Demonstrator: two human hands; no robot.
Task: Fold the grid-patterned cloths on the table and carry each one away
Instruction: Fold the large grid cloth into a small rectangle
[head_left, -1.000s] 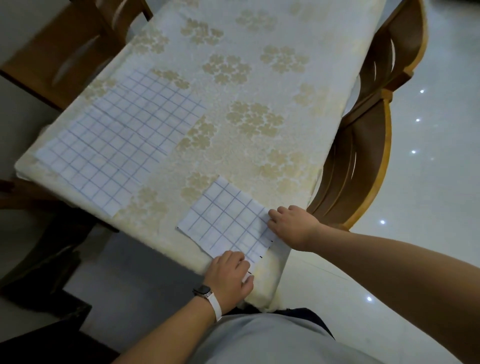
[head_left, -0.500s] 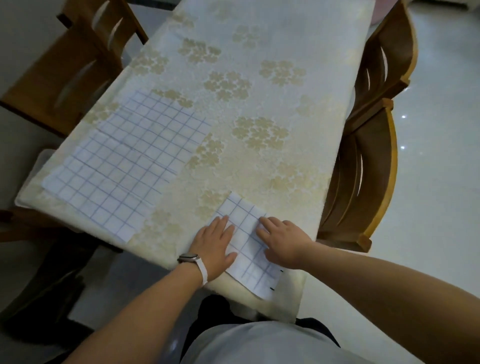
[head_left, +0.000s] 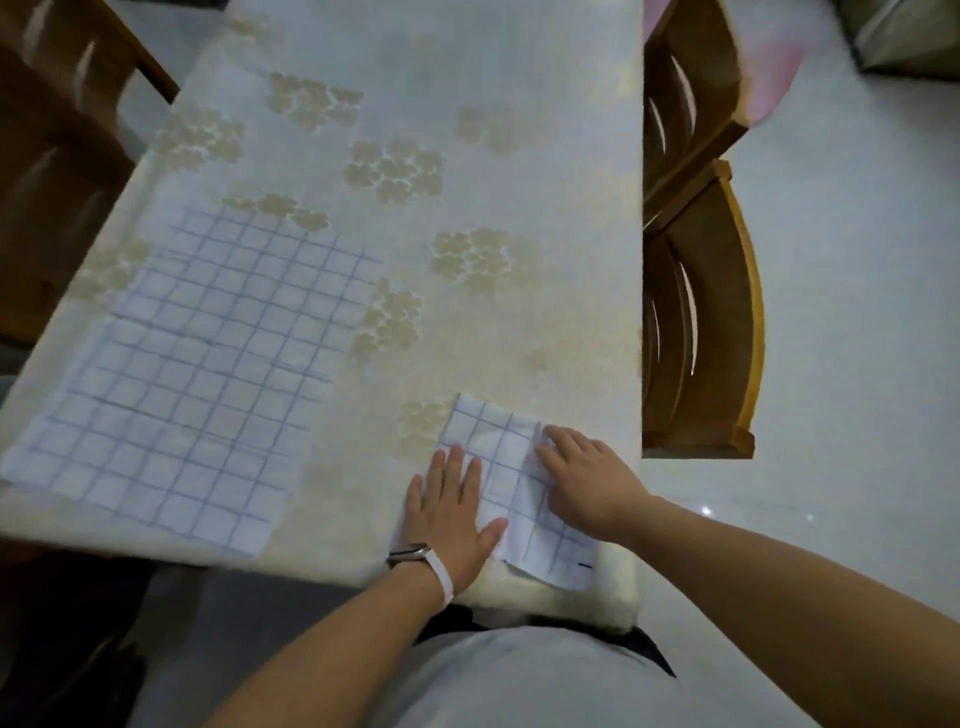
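Cream floral tablecloth (head_left: 467, 78) is lying under two hands flattening a small folded grid cloth (head_left: 498, 452).
Left hand (head_left: 452, 514) is pressing flat, fingers straight and slightly spread, on the white, blue-lined rectangle's left edge; right hand (head_left: 587, 483) is resting on its right side, fingers nearly straight, gripping nothing, a crease rising at the fingertips. Far left of the left fingers, a larger unfolded grid cloth (head_left: 197, 374) is lying flat. Beyond the right fingers, curved wooden chairs (head_left: 701, 332) are standing.

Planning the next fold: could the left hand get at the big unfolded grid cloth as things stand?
Probably yes. The left hand lies flat on the small folded cloth; the large cloth lies to its left, only bare tablecloth between.
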